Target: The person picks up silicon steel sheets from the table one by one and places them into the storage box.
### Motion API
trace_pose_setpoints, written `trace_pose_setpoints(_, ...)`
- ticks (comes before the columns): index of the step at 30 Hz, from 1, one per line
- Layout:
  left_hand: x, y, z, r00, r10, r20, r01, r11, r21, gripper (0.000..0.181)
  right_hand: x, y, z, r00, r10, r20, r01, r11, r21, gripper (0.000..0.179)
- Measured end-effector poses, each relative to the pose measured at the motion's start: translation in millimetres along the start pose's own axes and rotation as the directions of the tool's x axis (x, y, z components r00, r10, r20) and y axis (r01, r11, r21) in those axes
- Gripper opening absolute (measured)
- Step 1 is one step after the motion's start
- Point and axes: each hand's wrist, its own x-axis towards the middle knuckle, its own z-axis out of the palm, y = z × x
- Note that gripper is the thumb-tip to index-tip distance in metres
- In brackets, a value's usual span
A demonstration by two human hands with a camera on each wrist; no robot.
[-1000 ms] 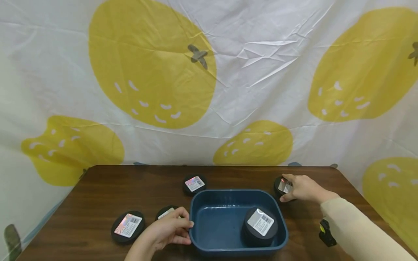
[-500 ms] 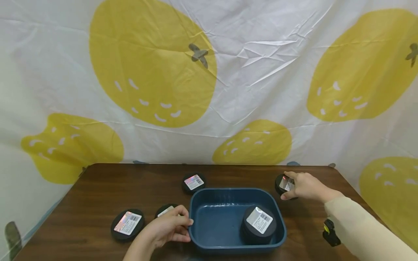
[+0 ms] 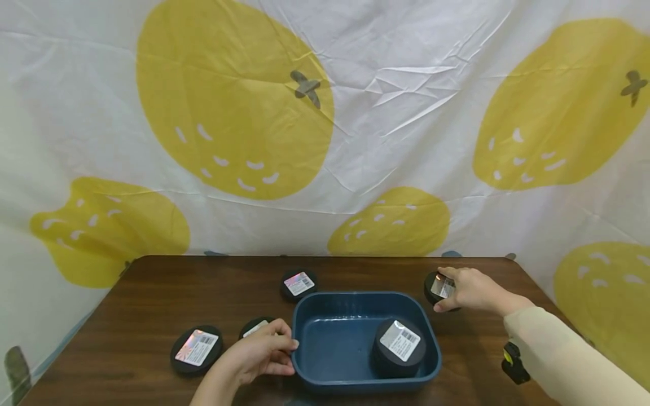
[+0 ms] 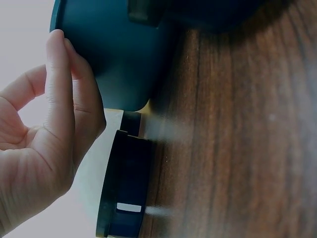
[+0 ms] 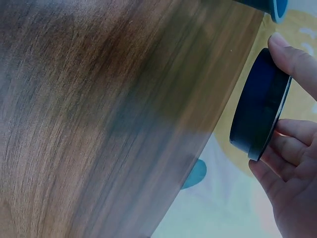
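My right hand (image 3: pixel 472 290) grips a round, flat black container (image 3: pixel 438 287) with a silvery label on top, at the table's far right. In the right wrist view, the thumb is on one side of this black container (image 5: pixel 260 101) and the fingers are on the other. It shows there against the cloth, past the table edge. My left hand (image 3: pixel 266 349) pinches the left rim of a dark blue rectangular basin (image 3: pixel 365 385). Inside the basin, at its right end, sits a black round container (image 3: pixel 398 347) with a white label, apparently stacked on another.
Three more labelled black containers lie on the brown table (image 3: pixel 152 304): one at far left (image 3: pixel 197 349), one behind the basin's left corner (image 3: pixel 298 285), and one partly hidden by my left hand (image 3: pixel 256 325). A lemon-print cloth (image 3: pixel 254 225) hangs behind the table.
The head view shifts slightly. Both hands keep their hold, the right on the black container and the left on the basin rim, with hardly any movement.
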Motion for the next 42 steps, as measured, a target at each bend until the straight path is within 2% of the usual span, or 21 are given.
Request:
trace_pose_setpoints(14,-1.0,-2.4,-4.0,1.0,0.006,-0.014,-0.006,1.0,0.003,0.014,-0.8,-14,-2,1.0,-0.008,0.009,0.008,1.0,0.028,0.094)
trace_pose_setpoints(24,-3.4,-3.7,-5.5,1.0,0.001,-0.018,-0.001,1.0,0.005,0.014,-2.7,-29,-6,0.999,-0.034,0.006,0.034,0.999,0.005,0.094)
trace_pose_setpoints(35,-2.7,-4.8,-3.6,1.0,0.004,-0.023,-0.004,1.0,0.009,0.014,-12.6,-44,-8,0.999,-0.048,0.006,0.048,0.999,0.006,0.094)
trace_pose_setpoints(42,0.8,-5.2,-2.5,1.0,0.007,-0.018,-0.007,1.0,0.023,0.014,-19.8,-51,-8,0.998,-0.067,-0.017,0.066,0.997,-0.037,0.093)
